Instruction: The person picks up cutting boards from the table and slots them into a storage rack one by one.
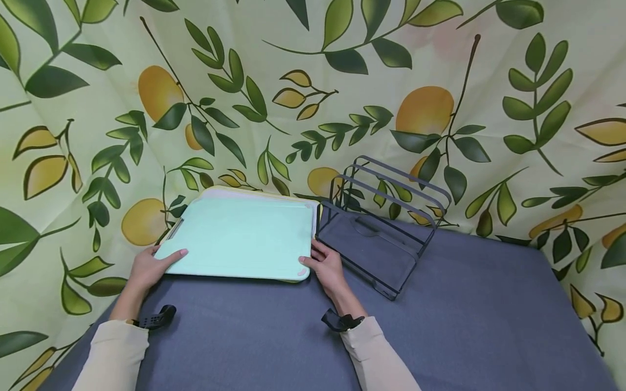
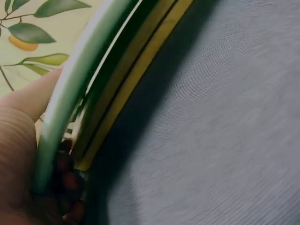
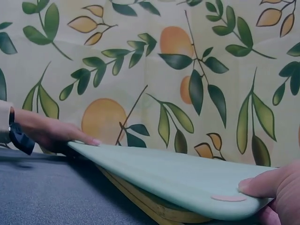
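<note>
Right now both hands hold the mint-green cutting board (image 1: 242,238), which tops a small stack of boards lying on the grey table (image 1: 489,326) against the leaf-and-lemon backdrop (image 1: 440,81). The left hand (image 1: 149,267) grips the board's near left corner: its thumb lies flat on the top face and the fingers curl underneath, as the left wrist view shows, with the green edge (image 2: 70,89) pressed against the palm. The right hand (image 1: 326,266) pinches the near right corner, thumb on top just beside a pale pink pad (image 3: 228,198) set in the corner, fingers tucked below the rim.

The right wrist view shows the green board tilted, its near right edge raised a little off the yellow board (image 3: 154,206) beneath it. More board edges, white and yellow, show in the stack under the green one.

Just to the right of the stack, close beside the right hand, stands a dark wire rack (image 1: 386,228) with upright dividers, its base resting on the table.
</note>
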`<action>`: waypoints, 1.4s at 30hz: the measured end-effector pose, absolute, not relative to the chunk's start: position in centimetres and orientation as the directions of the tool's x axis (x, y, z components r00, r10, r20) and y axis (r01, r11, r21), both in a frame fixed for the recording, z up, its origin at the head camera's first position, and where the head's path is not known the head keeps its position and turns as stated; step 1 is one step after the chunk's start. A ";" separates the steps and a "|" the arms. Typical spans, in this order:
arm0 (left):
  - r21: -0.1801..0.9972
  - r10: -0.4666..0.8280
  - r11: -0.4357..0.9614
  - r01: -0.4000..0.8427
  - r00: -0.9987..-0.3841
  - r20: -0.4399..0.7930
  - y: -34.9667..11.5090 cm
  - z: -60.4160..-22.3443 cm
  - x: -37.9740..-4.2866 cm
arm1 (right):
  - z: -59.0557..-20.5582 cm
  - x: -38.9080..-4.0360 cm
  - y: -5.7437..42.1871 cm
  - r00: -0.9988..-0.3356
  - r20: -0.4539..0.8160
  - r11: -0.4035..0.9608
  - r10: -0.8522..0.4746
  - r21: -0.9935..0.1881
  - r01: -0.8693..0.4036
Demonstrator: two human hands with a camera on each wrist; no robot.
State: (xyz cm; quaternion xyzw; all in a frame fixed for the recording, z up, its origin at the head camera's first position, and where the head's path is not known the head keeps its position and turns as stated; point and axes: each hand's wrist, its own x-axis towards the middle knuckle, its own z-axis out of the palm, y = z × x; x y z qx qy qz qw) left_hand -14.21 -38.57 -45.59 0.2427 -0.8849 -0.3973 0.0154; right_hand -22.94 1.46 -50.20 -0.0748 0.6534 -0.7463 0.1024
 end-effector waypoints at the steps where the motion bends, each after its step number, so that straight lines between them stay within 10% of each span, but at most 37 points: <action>1: 0.696 -0.426 0.588 -0.412 -0.889 -0.166 -38.8 -45.5 -14.2 | -50.2 -22.9 1.5 -0.967 -0.025 -0.129 -0.255 -0.990 0.060; 42: 0.691 -0.494 0.608 -0.392 -0.867 -0.057 -39.4 -45.9 -14.1 | -50.2 -23.0 1.5 -0.957 0.010 -0.145 -0.290 -0.989 0.034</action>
